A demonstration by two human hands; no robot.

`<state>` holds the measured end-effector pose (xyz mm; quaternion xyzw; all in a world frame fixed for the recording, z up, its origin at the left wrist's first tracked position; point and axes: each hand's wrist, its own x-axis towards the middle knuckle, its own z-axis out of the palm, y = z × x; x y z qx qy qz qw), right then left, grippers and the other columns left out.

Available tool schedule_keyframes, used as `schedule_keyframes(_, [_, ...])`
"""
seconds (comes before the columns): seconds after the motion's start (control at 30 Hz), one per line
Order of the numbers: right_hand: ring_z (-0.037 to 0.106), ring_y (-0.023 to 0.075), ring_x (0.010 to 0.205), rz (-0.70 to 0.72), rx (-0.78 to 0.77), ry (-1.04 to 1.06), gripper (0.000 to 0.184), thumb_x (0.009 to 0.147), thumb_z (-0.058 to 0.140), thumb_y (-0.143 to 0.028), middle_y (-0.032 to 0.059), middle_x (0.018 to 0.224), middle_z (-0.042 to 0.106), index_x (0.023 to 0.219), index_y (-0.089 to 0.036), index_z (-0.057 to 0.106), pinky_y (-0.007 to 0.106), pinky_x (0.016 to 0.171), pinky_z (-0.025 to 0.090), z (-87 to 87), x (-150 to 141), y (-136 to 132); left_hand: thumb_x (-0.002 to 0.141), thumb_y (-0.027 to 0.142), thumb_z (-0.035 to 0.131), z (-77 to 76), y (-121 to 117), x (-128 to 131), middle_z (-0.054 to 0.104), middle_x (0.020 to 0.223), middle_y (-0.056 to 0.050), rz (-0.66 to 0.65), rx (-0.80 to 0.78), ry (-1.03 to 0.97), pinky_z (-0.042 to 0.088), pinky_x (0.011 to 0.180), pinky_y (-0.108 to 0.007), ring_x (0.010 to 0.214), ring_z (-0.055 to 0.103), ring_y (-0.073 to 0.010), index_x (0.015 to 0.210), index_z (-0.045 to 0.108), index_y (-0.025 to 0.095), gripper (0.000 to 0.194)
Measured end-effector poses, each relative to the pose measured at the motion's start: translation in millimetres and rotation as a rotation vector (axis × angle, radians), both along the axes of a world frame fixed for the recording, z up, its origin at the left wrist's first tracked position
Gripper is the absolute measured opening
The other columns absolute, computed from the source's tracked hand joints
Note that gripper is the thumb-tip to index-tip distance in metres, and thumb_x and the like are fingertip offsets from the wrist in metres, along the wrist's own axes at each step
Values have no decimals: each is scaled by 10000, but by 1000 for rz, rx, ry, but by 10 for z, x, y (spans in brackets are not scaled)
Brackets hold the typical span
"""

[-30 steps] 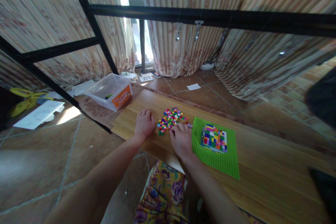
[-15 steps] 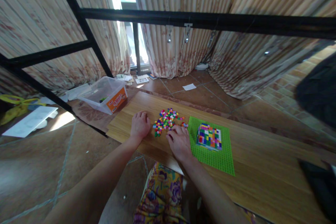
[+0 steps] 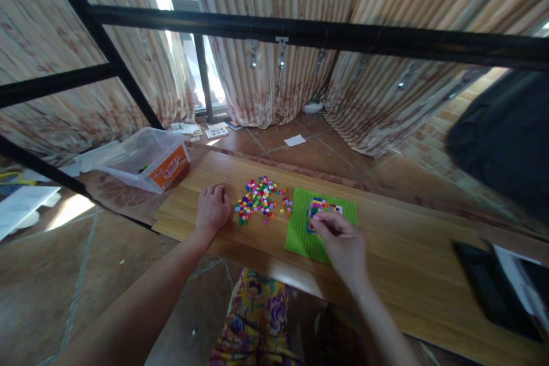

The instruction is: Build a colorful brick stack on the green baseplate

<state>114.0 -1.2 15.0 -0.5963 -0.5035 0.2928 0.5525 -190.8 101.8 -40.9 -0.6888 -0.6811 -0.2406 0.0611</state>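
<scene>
My left hand [image 3: 213, 207] rests palm down on the wooden table, fingers curled in, with nothing seen in it. Just right of it lies a loose pile of small coloured toy bricks [image 3: 259, 200]. My right hand [image 3: 343, 240] is over the block of stacked bricks [image 3: 319, 204] on the green baseplate [image 3: 300, 240]. Thumb and forefinger are pinched on what looks like a small pink brick [image 3: 318, 216] at the near left part of the block. The hand covers much of the block, so whether the pinched brick touches it cannot be told.
A clear plastic bin [image 3: 141, 154] with an orange label stands beyond the table's left end. Dark flat objects [image 3: 493, 286] lie at the table's right end. A black metal frame [image 3: 300, 31] crosses ahead, before curtains. A large dark shape [image 3: 506, 137] is at the right.
My right hand has moved right, from the loose pile to the brick block, its fingertips now pinched. My left hand stays on the table. The view has shifted right.
</scene>
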Motion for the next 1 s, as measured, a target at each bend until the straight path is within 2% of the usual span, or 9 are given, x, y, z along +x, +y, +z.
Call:
schedule_keyframes(0.13, [704,207,770,-62,-61,-96,319,781,689,-493,69,861,766,872,-191,738,319,711,552,-52,449,147,886,241,442,-3,7,-7,669,1132,-167,-6,8,19,465,985,-454,1078,597,-306,1085,637,131,300])
schedule_keyframes(0.23, [702,210,749,-80,-88,-282,309,814,639,-489,63,848,771,872,-207,751,320,714,535,-47,570,256,887,244,440,-9,8,-12,667,1136,-167,-8,18,31,467,985,-447,1076,593,-310,1091,636,125,307])
schedule_keyframes(0.33, [697,209,785,-63,-56,-433,290,853,578,-460,57,871,770,862,-229,753,330,764,517,-44,541,340,886,247,442,-17,11,-17,663,1136,-170,-11,24,27,467,980,-450,1075,590,-313,1081,635,129,300])
schedule_keyframes(0.6, [644,198,799,-7,24,-635,326,918,496,-415,64,876,727,855,-223,751,332,765,481,-112,473,461,883,251,430,1,5,-7,656,1128,-168,-21,5,2,464,971,-473,1074,589,-312,1070,626,156,287])
schedule_keyframes(1.0, [665,210,776,-46,-11,-553,305,864,535,-446,61,845,754,837,-227,745,342,758,500,-182,469,483,876,242,437,7,1,5,660,1149,-166,-6,0,-14,457,997,-465,1098,589,-309,1079,630,149,295])
